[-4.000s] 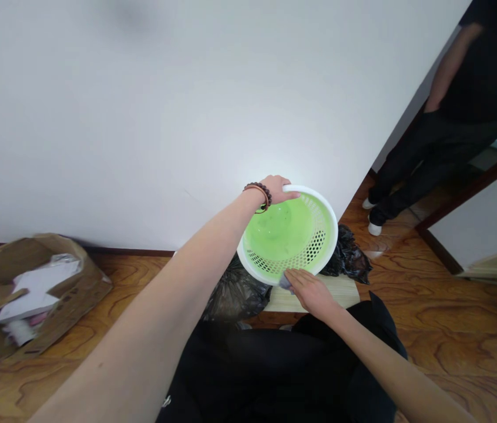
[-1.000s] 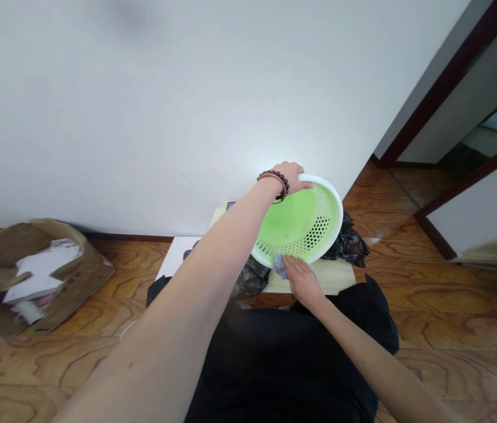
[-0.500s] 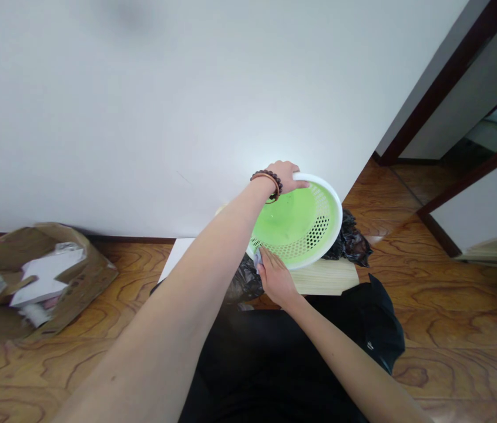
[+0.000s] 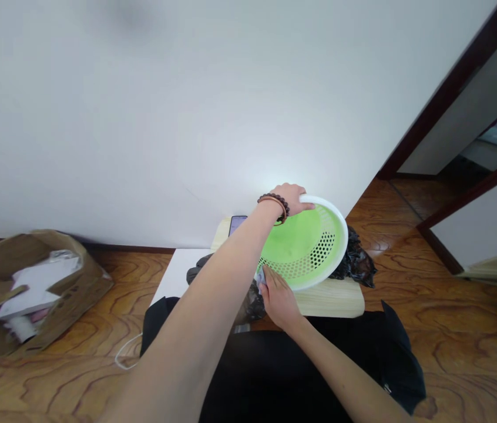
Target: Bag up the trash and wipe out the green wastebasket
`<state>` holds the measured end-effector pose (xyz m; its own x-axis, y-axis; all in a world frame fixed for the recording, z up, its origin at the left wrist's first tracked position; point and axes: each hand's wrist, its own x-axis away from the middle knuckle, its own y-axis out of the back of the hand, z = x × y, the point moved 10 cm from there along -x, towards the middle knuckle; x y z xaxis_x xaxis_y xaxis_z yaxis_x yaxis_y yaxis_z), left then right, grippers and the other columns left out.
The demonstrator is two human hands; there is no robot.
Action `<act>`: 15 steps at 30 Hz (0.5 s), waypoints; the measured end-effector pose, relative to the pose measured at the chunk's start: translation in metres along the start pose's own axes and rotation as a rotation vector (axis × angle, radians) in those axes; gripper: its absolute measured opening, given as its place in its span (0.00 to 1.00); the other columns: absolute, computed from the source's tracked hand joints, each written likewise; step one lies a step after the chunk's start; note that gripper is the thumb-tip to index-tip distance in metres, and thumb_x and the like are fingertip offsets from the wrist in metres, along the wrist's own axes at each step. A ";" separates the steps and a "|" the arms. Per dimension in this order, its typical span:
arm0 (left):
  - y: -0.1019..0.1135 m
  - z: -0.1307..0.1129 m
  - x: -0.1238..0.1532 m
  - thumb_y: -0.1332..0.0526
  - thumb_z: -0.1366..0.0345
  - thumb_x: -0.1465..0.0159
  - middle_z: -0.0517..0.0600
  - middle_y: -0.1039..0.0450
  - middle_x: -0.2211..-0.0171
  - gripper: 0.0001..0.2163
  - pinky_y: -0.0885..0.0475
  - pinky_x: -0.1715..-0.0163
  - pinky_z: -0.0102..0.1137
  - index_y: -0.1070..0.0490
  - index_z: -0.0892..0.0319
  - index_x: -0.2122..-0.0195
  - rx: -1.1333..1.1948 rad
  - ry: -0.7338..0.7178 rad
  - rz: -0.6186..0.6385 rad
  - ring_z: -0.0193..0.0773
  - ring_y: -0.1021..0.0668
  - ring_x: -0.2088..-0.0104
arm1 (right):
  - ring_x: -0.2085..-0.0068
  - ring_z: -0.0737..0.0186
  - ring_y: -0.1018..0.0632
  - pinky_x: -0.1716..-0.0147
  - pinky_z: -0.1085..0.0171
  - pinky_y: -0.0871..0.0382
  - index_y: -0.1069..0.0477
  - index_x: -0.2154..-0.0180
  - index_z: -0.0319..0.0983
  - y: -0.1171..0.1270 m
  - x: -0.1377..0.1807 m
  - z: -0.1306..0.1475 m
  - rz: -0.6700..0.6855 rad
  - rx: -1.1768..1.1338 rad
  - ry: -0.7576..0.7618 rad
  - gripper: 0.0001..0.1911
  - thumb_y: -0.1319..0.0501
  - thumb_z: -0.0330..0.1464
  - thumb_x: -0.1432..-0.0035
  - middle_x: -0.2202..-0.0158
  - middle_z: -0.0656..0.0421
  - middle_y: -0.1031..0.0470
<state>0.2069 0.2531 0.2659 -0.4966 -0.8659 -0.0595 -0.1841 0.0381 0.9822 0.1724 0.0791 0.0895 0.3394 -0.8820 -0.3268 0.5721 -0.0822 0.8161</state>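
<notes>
A green colander with a white rim (image 4: 295,238) is tilted above a pale wooden board, its inside facing me. My left hand (image 4: 291,198), with a bead bracelet at the wrist, grips the far rim, thumb on the inner side and fingers behind. At the near left rim, my right hand (image 4: 277,295) presses a light greyish-lilac cloth (image 4: 261,277) against the colander. Only a small part of the cloth shows beside the fingers. My left forearm covers part of the colander's left side.
The wooden board (image 4: 334,298) carries a phone (image 4: 237,223) at its far left. Black plastic bags (image 4: 358,258) lie at the right and under the colander. A cardboard box (image 4: 67,282) with packaging stands on the floor at left. A white wall rises behind; a white cable (image 4: 124,355) lies on the floor.
The view has shifted, so hands and colander appear slightly lower and to the right. The phone has come into sight. Both hands keep their places on the colander.
</notes>
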 end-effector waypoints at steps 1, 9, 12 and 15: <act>0.000 0.000 0.001 0.50 0.40 0.47 0.51 0.26 0.64 0.26 0.33 0.66 0.33 0.29 0.54 0.59 0.002 -0.005 0.002 0.42 0.25 0.65 | 0.42 0.57 0.37 0.44 0.55 0.41 0.48 0.40 0.31 0.000 0.000 0.000 0.002 0.004 0.004 0.26 0.56 0.34 0.36 0.41 0.48 0.40; 0.002 -0.002 0.001 0.51 0.41 0.46 0.50 0.25 0.64 0.26 0.32 0.65 0.33 0.29 0.53 0.58 -0.010 -0.003 0.025 0.41 0.25 0.64 | 0.42 0.56 0.37 0.45 0.53 0.40 0.48 0.40 0.31 0.002 -0.002 0.003 -0.011 -0.002 0.013 0.25 0.56 0.33 0.37 0.42 0.47 0.40; 0.000 -0.001 0.000 0.51 0.40 0.46 0.50 0.26 0.64 0.26 0.33 0.65 0.33 0.29 0.53 0.58 -0.017 -0.003 0.019 0.42 0.25 0.64 | 0.42 0.56 0.37 0.45 0.54 0.40 0.48 0.40 0.31 0.002 -0.002 0.003 -0.008 -0.003 0.017 0.25 0.56 0.33 0.37 0.42 0.47 0.40; -0.002 0.001 -0.001 0.51 0.39 0.47 0.50 0.26 0.64 0.27 0.33 0.65 0.33 0.29 0.53 0.58 -0.031 0.011 0.012 0.42 0.26 0.64 | 0.43 0.56 0.36 0.45 0.54 0.40 0.48 0.39 0.31 0.002 -0.001 0.002 -0.011 0.010 0.016 0.26 0.57 0.34 0.36 0.42 0.47 0.39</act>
<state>0.2069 0.2548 0.2634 -0.4890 -0.8710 -0.0464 -0.1522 0.0329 0.9878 0.1710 0.0789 0.0923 0.3451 -0.8733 -0.3439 0.5687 -0.0968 0.8168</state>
